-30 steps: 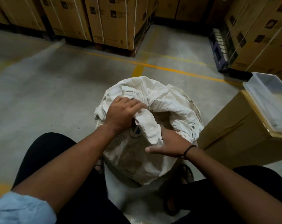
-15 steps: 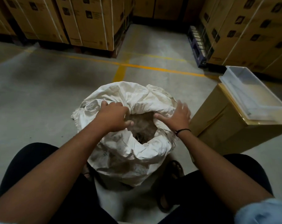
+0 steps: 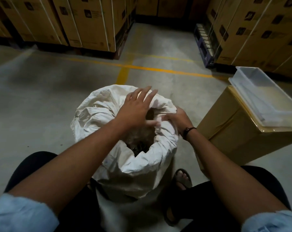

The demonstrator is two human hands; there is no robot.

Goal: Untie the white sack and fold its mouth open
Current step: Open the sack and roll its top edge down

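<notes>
White sack upright on floor, close at six o'clock. Left hand over twelve o'clock, fingers spread wide; right hand gripping rim at three. Could tip and spill if tugged one-sidedly.

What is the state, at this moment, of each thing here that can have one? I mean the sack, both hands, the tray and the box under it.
white sack: untied, upright, mouth open, rim rolled outward.
left hand: fingers straight and spread over the far rim; contact unclear, blurred.
right hand: fingers curled on the sack's right rim.
plastic tray: upright on the box, looks empty.
cardboard box: closed.
</notes>
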